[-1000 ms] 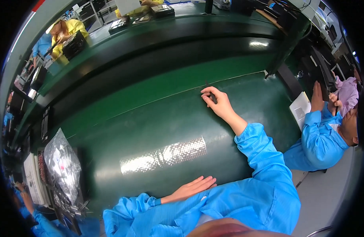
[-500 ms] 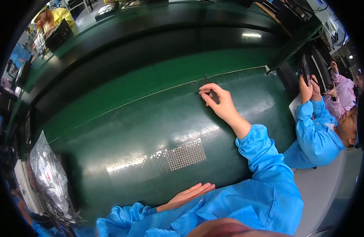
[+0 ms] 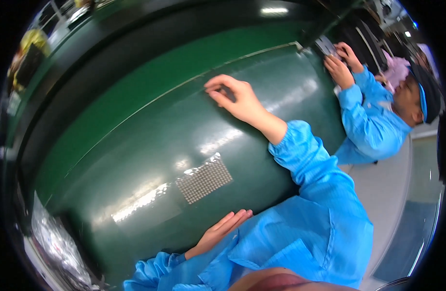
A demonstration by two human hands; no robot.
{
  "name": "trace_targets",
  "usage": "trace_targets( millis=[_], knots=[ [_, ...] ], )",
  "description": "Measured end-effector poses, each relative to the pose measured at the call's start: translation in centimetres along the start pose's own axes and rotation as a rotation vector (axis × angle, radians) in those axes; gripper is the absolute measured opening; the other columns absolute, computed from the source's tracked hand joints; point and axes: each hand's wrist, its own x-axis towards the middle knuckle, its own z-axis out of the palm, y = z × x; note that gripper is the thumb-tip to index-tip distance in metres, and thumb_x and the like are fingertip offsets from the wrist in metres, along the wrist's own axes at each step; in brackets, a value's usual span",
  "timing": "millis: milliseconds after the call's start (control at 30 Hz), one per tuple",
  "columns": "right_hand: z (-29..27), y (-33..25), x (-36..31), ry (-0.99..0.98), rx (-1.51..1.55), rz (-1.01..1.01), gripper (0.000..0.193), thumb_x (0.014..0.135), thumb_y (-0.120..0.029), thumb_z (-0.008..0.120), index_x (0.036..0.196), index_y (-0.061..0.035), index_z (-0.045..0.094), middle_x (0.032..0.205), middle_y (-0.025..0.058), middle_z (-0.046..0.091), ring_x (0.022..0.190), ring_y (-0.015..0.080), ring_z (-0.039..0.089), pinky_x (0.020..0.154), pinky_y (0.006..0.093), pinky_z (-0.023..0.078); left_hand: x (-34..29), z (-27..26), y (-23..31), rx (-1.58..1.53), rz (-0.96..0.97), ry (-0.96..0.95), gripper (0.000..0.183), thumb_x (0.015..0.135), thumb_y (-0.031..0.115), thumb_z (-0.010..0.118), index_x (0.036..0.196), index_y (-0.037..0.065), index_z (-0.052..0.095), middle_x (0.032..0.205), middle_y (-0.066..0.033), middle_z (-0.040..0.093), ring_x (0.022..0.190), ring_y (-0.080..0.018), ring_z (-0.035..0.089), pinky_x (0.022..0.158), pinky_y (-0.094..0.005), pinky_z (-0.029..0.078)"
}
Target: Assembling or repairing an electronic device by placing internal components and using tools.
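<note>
right hand extended, curled, its hold unclear; left hand flat.

The sheet of small squares lies on the tabletop a little in from its near edge. I can see the person's left hand at that near edge, just in front of the sheet. The right hand is behind the sheet, over the far part of the tabletop, near the long seam at its back. A plastic bag sits by the left edge, toward the near corner. A post stands at the far right corner; off the right edge is a co-worker, with a device in hand, beside the post.
</note>
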Motion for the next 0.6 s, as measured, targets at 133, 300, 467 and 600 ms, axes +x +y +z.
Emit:
trace_targets(
  millis=[133,300,467,600],
  knots=[
    [-0.5,-0.3,0.1,0.012,-0.066,-0.059,0.018,0.084,-0.004,0.064,0.102,-0.0048,0.062,0.087,0.0081,0.068,0.083,0.0179,0.067,0.074,0.0289,0.051,0.3,-1.0,-0.1,-0.125,-0.003,-0.051,0.054,0.1,0.018,0.024,0.151,0.007,0.011,0.158,-0.0037,0.011,0.144,-0.0161,0.016,0.117,-0.0262,0.02],
    [-0.6,-0.3,-0.2,0.02,-0.069,-0.06,0.018,0.084,-0.004,0.064,0.101,-0.0048,0.062,0.087,0.0089,0.068,0.083,0.02,0.067,0.075,0.0304,0.052,0.2,-0.6,-0.3,-0.111,0.058,-0.041,0.053,0.1,0.018,0.024,0.151,0.007,0.011,0.158,-0.0043,0.011,0.144,-0.0162,0.016,0.117,-0.0264,0.02],
    [-0.4,-0.3,-0.4,0.018,-0.061,-0.069,0.017,0.084,-0.004,0.064,0.101,-0.0047,0.062,0.086,0.009,0.068,0.083,0.0204,0.068,0.076,0.0303,0.052,0.2,-0.6,0.3,-0.022,0.087,-0.024,0.052,0.101,0.014,0.026,0.15,0.006,0.011,0.157,-0.0059,0.012,0.144,-0.0168,0.017,0.117,-0.0266,0.021],
    [-0.5,-0.4,-0.3,0.016,-0.063,-0.068,0.017,0.083,-0.004,0.064,0.101,-0.0048,0.062,0.085,0.0087,0.068,0.082,0.0204,0.068,0.076,0.0303,0.052,0.2,-0.7,-0.5,0.071,0.108,-0.009,0.053,0.101,0.011,0.029,0.15,0.005,0.011,0.157,-0.0066,0.013,0.143,-0.0174,0.018,0.117,-0.0267,0.023]
  ],
)
